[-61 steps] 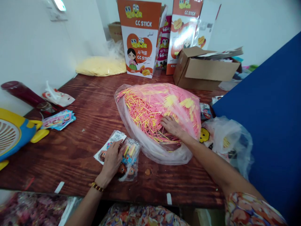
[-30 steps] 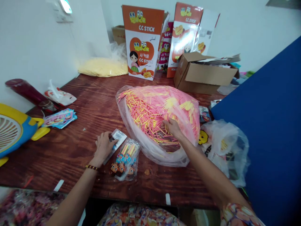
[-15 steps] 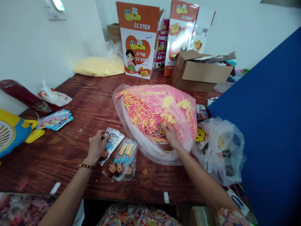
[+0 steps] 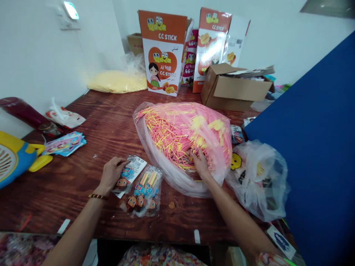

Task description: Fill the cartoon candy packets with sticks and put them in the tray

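My left hand (image 4: 112, 173) is at the left edge of a small clear packet (image 4: 129, 173) printed with a brown cartoon face, its bent fingers closed on the edge. Beside it lie similar packets (image 4: 146, 190) with pink-and-yellow sticks showing in them. My right hand (image 4: 200, 163) is inside the mouth of a large clear plastic bag (image 4: 177, 184), thumb and fingers apart among many thin pink-and-yellow sticks (image 4: 169, 133). Its fingertips partly blend into the sticks.
Printed cartons (image 4: 163, 55) and an open cardboard box (image 4: 241, 88) stand at the back. A yellow-filled bag (image 4: 116, 82) lies back left. Left are printed sachets (image 4: 66, 143), a tissue pack (image 4: 65, 117) and a blue-yellow fan (image 4: 16, 159). A white plastic bag (image 4: 260, 177) and blue panel (image 4: 313, 147) are right.
My left hand has shifted slightly left and down, and the packet there now shows more of its printed face. My right hand stays in the bag, with its fingers spread wider.
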A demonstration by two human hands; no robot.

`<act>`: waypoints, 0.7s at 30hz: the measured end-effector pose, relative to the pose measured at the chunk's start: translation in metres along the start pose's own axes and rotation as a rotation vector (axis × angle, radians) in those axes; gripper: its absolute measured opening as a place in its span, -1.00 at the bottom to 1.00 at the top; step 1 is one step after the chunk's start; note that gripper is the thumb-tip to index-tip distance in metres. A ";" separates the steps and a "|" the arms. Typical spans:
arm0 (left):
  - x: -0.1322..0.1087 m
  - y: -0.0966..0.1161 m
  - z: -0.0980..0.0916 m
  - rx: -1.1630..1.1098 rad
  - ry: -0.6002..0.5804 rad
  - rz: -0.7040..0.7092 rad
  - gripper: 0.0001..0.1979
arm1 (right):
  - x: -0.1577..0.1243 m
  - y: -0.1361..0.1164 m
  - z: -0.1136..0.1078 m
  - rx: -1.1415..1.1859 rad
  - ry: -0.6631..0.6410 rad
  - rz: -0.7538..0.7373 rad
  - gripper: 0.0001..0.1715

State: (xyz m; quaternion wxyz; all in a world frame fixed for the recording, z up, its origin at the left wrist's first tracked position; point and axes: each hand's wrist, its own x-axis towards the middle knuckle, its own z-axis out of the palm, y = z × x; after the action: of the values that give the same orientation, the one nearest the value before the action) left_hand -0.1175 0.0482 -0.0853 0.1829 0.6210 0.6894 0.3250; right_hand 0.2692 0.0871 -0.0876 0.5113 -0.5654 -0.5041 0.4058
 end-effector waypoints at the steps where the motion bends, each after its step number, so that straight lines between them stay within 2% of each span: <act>1: 0.001 -0.001 -0.001 -0.013 -0.008 -0.008 -0.71 | 0.000 0.001 0.000 -0.015 0.013 -0.002 -0.75; 4: 0.004 -0.004 -0.004 -0.036 -0.032 -0.056 -0.69 | 0.002 0.004 -0.001 -0.023 0.015 -0.012 -0.76; 8: 0.007 -0.007 -0.006 -0.035 -0.041 -0.067 -0.66 | 0.004 0.006 -0.003 -0.018 -0.055 0.017 -0.68; 12: 0.009 -0.001 -0.015 -0.147 -0.023 -0.082 -0.71 | 0.000 0.007 -0.001 0.011 -0.071 0.007 -0.68; 15: 0.011 0.017 -0.032 -0.288 0.029 -0.103 -0.73 | -0.002 0.005 0.001 0.009 -0.052 0.013 -0.72; 18: 0.010 0.046 -0.047 -0.502 0.096 -0.185 -0.71 | 0.001 -0.001 0.000 0.061 -0.012 0.047 -0.72; 21: 0.004 0.085 -0.044 -0.695 0.093 -0.237 -0.66 | 0.006 -0.016 -0.003 0.274 0.048 0.078 -0.72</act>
State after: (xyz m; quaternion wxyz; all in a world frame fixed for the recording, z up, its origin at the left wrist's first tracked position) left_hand -0.0845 0.0439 0.0039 0.3880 0.4221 0.6125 0.5442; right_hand 0.2702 0.0918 -0.0708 0.5794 -0.5193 -0.4091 0.4767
